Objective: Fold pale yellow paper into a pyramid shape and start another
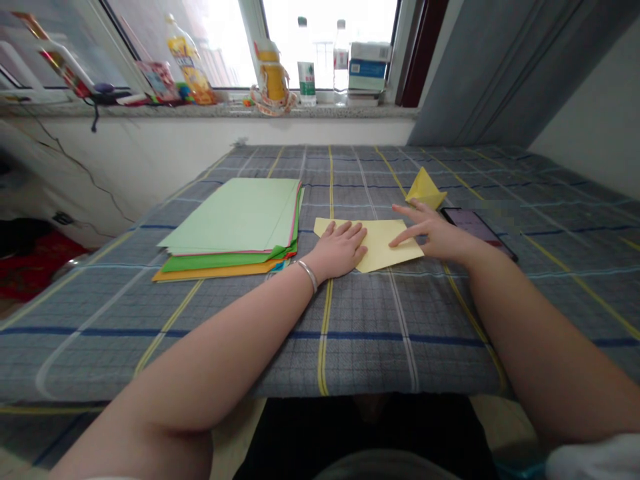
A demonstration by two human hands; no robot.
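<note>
A folded sheet of pale yellow paper (381, 241) lies on the checked cloth in front of me. My left hand (343, 250) rests flat on its left part, fingers stretched out, a silver bangle at the wrist. Over the paper's right end is my right hand (433, 230), its fingers spread and one fingertip at the paper's surface. Whether the other fingers touch it I cannot tell. Just beyond my right hand stands a folded yellow paper boat (425, 189) with a pointed top.
Left of the paper is a stack of coloured paper sheets (235, 217), light green on top. A phone (477, 230) lies partly behind my right hand. Bottles, a yellow cup (273, 77) and boxes (369, 70) line the windowsill (320, 112) behind the cloth-covered table (280, 360).
</note>
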